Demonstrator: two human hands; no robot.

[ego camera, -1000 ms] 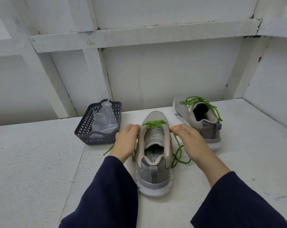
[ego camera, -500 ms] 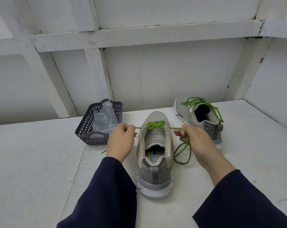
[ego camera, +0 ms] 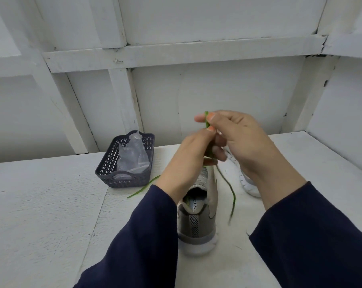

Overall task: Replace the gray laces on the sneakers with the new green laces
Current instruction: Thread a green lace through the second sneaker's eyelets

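since half a second ago both hands have left the sides of the shoe and met above it, lifting the lace ends with them. the right hand (ego camera: 244,146) pinches the green lace (ego camera: 206,121) between thumb and forefinger, a short stub standing at twelve o'clock of the pinch. the left hand (ego camera: 188,161) grips the same lace just below, fingers curled round it. one strand hangs at five o'clock, blurred; another trails on the table (ego camera: 41,204) at eight o'clock. the near sneaker (ego camera: 196,223) stands under the hands, heel toward the viewer, the far sneaker (ego camera: 247,185) at two o'clock. this looks like the start of the bow: keep both strands taut so the crossings stay snug. at ten o'clock the basket (ego camera: 122,176) holds a clear plastic bag (ego camera: 132,154); its contents i cannot tell.
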